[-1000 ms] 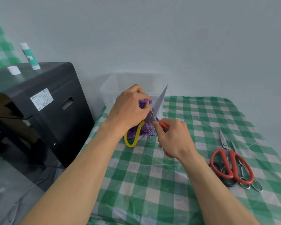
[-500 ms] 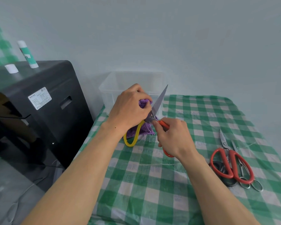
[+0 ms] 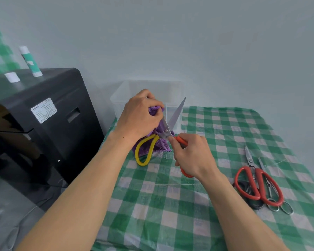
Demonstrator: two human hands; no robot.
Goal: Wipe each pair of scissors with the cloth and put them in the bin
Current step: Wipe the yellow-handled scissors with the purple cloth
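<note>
Fuzzy purple cloth (image 3: 160,145), bare metal blade (image 3: 177,113) (matt), translucent plastic bin (image 3: 121,98)

Four pairs of scissors: one yellow-and-orange pair (image 3: 176,113) held between the two hands, left hand (image 3: 140,116) and right hand (image 3: 194,156). Three lie heaped to the right of the right hand: red-handled pair (image 3: 257,183), black-handled pair (image 3: 256,205), all-metal pair (image 3: 286,208). One purple cloth (image 3: 161,147) in the left hand. One clear bin (image 3: 127,93) beyond the hands. Left of them, one black machine (image 3: 53,133), one glue stick (image 3: 30,62), one white cap (image 3: 12,77).
</note>
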